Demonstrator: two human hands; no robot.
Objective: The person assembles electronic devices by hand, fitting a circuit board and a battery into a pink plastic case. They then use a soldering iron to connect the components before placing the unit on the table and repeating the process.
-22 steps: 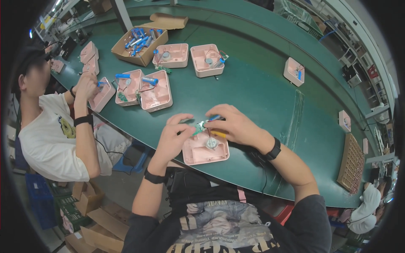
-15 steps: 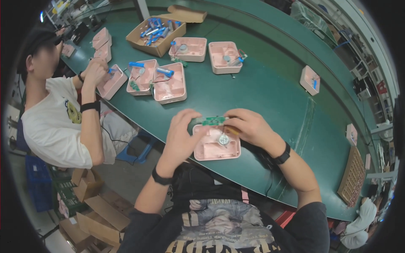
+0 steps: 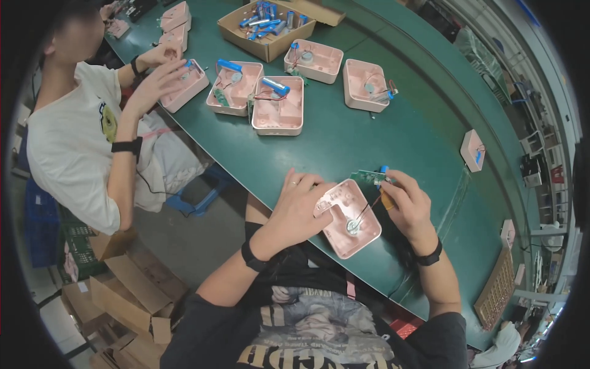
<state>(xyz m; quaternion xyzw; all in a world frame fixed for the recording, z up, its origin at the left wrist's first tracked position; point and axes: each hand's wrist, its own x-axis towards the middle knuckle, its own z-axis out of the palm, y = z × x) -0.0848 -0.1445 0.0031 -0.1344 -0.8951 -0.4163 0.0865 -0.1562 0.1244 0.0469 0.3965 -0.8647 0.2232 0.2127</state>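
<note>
A pink plastic housing (image 3: 337, 245), open at the top, sits turned at an angle near the table's front edge. My left hand (image 3: 300, 212) is closed on its left wall, fingers over the rim. Inside the housing lies a round whitish metallic part (image 3: 353, 227), with thin wires running up to the right. Just beyond the housing's right side, my right hand (image 3: 409, 206) pinches a green circuit board (image 3: 365, 177). A small blue piece (image 3: 384, 169) and an orange-yellow piece (image 3: 387, 200) show by its fingers; their kind is hard to make out.
Several pink housings (image 3: 278, 117) with wires and blue cylindrical batteries (image 3: 276, 86) stand further back on the green table (image 3: 319, 157). Behind them is a cardboard box (image 3: 246, 43) of batteries. At left, a co-worker's hands (image 3: 153, 80) are at another housing. A compartmented tray (image 3: 493, 289) lies far right.
The housing has turned and shifted right. My left hand has moved onto its left wall. My right hand has carried the circuit board to the right, off the housing's far rim.
</note>
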